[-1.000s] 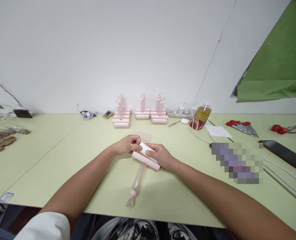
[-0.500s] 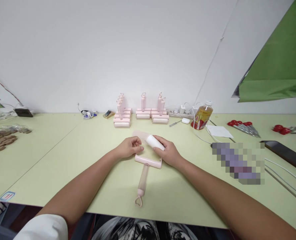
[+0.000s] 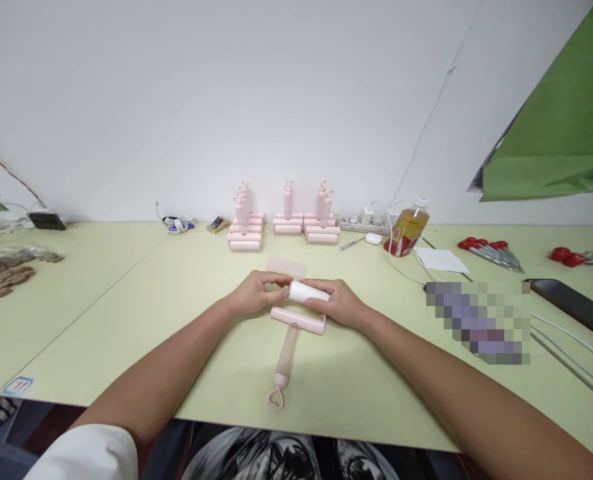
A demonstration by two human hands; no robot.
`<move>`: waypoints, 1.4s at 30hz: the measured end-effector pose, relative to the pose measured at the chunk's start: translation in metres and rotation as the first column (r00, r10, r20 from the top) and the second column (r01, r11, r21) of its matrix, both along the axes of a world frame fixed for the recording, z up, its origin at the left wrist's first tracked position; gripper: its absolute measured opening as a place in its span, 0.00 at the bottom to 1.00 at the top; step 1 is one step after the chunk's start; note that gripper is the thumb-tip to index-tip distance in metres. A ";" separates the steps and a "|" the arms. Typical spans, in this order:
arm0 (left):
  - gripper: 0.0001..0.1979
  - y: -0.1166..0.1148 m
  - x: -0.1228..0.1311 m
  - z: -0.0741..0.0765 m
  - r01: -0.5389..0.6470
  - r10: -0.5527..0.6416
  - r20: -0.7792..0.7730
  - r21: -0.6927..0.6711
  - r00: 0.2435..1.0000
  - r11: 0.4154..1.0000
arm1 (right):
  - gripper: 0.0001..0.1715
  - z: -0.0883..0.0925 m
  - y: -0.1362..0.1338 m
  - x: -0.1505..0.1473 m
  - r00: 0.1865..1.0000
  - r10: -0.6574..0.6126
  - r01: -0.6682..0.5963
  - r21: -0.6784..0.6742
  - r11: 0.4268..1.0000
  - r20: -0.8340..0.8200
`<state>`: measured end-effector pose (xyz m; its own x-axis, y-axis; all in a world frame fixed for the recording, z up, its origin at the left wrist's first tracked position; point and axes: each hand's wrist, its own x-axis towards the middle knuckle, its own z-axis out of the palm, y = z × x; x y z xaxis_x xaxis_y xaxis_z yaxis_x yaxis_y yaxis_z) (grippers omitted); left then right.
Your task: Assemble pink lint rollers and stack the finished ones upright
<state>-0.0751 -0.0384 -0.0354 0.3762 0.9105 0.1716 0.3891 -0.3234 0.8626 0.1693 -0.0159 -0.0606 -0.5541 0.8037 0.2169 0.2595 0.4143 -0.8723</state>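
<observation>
A white lint roller refill roll (image 3: 306, 291) is held almost level above the table. My right hand (image 3: 342, 303) is wrapped round its right part. At the roll's left end, my left hand (image 3: 259, 293) pinches it between thumb and fingers. Just below the roll lies a pink lint roller handle (image 3: 297, 321), with a clear grip pointing toward me and a heart-shaped loop at its near end. Behind my hands rests a translucent pink cover (image 3: 286, 267), partly hidden by the left fingers.
Several pink lint rollers (image 3: 245, 241) stand upright along the wall. To their right are a power strip (image 3: 361, 227), a screwdriver (image 3: 352, 244) and a drink bottle (image 3: 407, 230). Red-tipped tools (image 3: 491, 252), cables and a dark phone (image 3: 571, 307) lie farther right.
The roll has turned from slanted to nearly level and come slightly down. My left hand has moved right to its end, and the pink cover behind shows more fully.
</observation>
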 end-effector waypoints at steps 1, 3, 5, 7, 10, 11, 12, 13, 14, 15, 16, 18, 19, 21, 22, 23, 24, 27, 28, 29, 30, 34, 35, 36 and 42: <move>0.19 0.000 0.000 0.001 0.002 -0.002 -0.011 0.003 1.000 1.000 | 0.28 0.000 0.000 0.000 1.000 0.002 -0.002 -0.009 1.000 0.001; 0.18 0.001 0.000 0.002 0.020 -0.019 -0.035 0.006 0.999 1.000 | 0.28 0.001 -0.001 0.000 1.000 0.013 -0.013 -0.027 1.000 0.003; 0.17 0.000 0.000 0.004 0.036 -0.035 -0.059 0.020 0.998 0.999 | 0.29 0.000 -0.001 0.001 1.000 0.024 -0.024 -0.042 0.999 0.009; 0.16 -0.001 0.001 0.005 0.044 -0.040 -0.083 0.049 0.996 0.998 | 0.29 0.000 -0.001 0.001 1.000 0.022 -0.021 -0.051 0.998 0.017; 0.14 -0.001 0.003 0.004 0.044 -0.035 -0.094 0.097 0.995 0.994 | 0.29 -0.001 -0.001 0.000 1.000 -0.004 0.005 -0.033 0.999 0.017; 0.15 0.000 0.003 0.003 0.032 -0.024 -0.078 0.105 0.997 0.994 | 0.29 -0.001 -0.001 -0.001 1.000 -0.018 0.018 -0.023 1.000 0.010; 0.15 0.001 0.004 0.002 0.010 -0.005 -0.050 0.107 0.999 0.994 | 0.29 -0.001 0.000 -0.001 0.999 -0.032 0.032 -0.016 0.999 0.004; 0.16 0.002 0.005 0.000 -0.020 0.022 -0.013 0.103 1.000 0.995 | 0.30 -0.001 0.000 -0.002 0.999 -0.047 0.047 -0.014 0.999 -0.004; 0.16 0.003 0.006 -0.002 -0.054 0.052 0.030 0.089 0.998 0.995 | 0.30 -0.001 0.000 -0.002 0.998 -0.062 0.062 -0.017 0.998 -0.011; 0.15 0.005 0.007 -0.005 -0.088 0.083 0.080 0.065 0.993 0.994 | 0.30 -0.001 0.000 -0.003 0.997 -0.077 0.076 -0.025 0.997 -0.018; 0.15 0.006 0.009 -0.007 -0.116 0.111 0.135 0.028 0.985 0.993 | 0.30 -0.001 0.000 -0.003 0.996 -0.088 0.087 -0.035 0.996 -0.026; 0.13 0.009 0.013 -0.010 -0.158 0.170 0.256 -0.067 0.951 0.985 | 0.29 -0.001 0.000 -0.005 0.993 -0.098 0.095 -0.049 0.994 -0.059; 0.13 0.010 0.015 -0.011 -0.180 0.208 0.314 -0.114 0.927 0.977 | 0.28 0.000 0.000 -0.006 0.992 -0.098 0.093 -0.056 0.994 -0.085; 0.13 0.012 0.018 -0.011 -0.241 0.295 0.392 -0.182 0.871 0.953 | 0.29 0.001 -0.001 -0.008 0.979 -0.120 0.104 -0.100 0.989 -0.162; 0.13 0.013 0.019 -0.011 -0.278 0.336 0.413 -0.195 0.847 0.941 | 0.30 0.002 -0.002 -0.010 0.964 -0.152 0.121 -0.148 0.982 -0.219; 0.12 0.014 0.019 -0.010 -0.314 0.369 0.428 -0.197 0.825 0.929 | 0.32 0.004 -0.003 -0.011 0.937 -0.197 0.138 -0.211 0.968 -0.289; 0.12 0.014 0.019 -0.009 -0.341 0.391 0.436 -0.192 0.811 0.920 | 0.33 0.006 -0.003 -0.012 0.897 -0.247 0.145 -0.284 0.948 -0.367; 0.09 0.011 0.019 -0.005 -0.374 0.405 0.392 -0.157 0.826 0.914 | 0.27 0.014 -0.006 -0.014 0.737 -0.364 0.060 -0.482 0.874 -0.570; 0.08 0.008 0.020 -0.003 -0.376 0.401 0.347 -0.139 0.848 0.916 | 0.22 0.017 -0.007 -0.015 0.696 -0.386 0.018 -0.522 0.852 -0.606; 0.09 0.004 0.023 -0.002 -0.381 0.395 0.292 -0.107 0.871 0.918 | 0.18 0.020 -0.008 -0.015 0.668 -0.402 -0.018 -0.554 0.833 -0.626; 0.09 -0.001 0.026 0.000 -0.386 0.387 0.232 -0.053 0.892 0.921 | 0.16 0.022 -0.010 -0.015 0.649 -0.415 -0.042 -0.576 0.817 -0.637; 0.11 -0.020 0.043 0.010 -0.312 0.329 -0.027 0.259 0.944 0.914 | 0.15 0.027 -0.020 -0.020 0.594 -0.426 -0.089 -0.582 0.808 -0.682; 0.11 -0.024 0.047 0.012 -0.271 0.312 -0.088 0.314 0.946 0.910 | 0.16 0.028 -0.024 -0.022 0.594 -0.417 -0.095 -0.574 0.813 -0.688; 0.12 -0.027 0.050 0.014 -0.234 0.298 -0.138 0.352 0.945 0.906 | 0.17 0.029 -0.027 -0.024 0.604 -0.403 -0.100 -0.567 0.818 -0.687; 0.13 -0.029 0.054 0.015 -0.174 0.291 -0.171 0.494 0.941 0.852 | 0.25 0.031 -0.038 -0.031 0.681 -0.326 -0.107 -0.529 0.842 -0.656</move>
